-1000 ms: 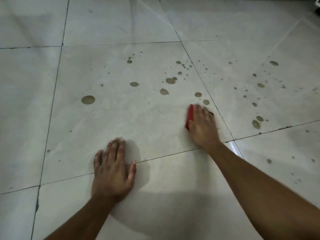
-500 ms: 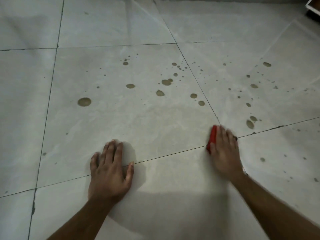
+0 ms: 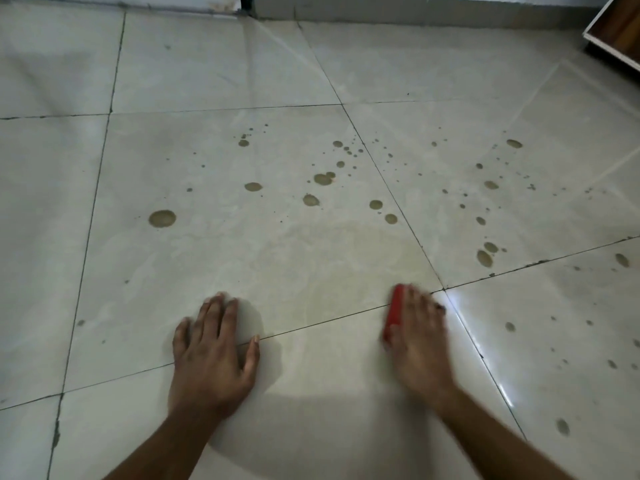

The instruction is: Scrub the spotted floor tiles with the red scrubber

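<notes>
My right hand [image 3: 420,344] presses the red scrubber [image 3: 394,315] flat onto the pale floor tiles [image 3: 214,258], right on a grout line near a tile corner; only the scrubber's left edge shows beside my fingers, and the hand is blurred by motion. My left hand [image 3: 213,355] lies flat on the floor to the left, fingers spread, holding nothing. Brown spots [image 3: 162,218] dot the centre tile, with more spots [image 3: 484,258] on the tile to the right. A faint wet smear lies on the tile beyond the scrubber.
A wall base [image 3: 381,12] runs along the far edge of the floor. A wooden furniture corner with a white edge [image 3: 616,32] juts in at the top right. Smaller spots [image 3: 562,426] mark the near right tile.
My right hand has dragged the scrubber back toward me, from beside the spots near the tile's right edge down onto the grout line. My left hand has stayed planted. The view has tilted up slightly.
</notes>
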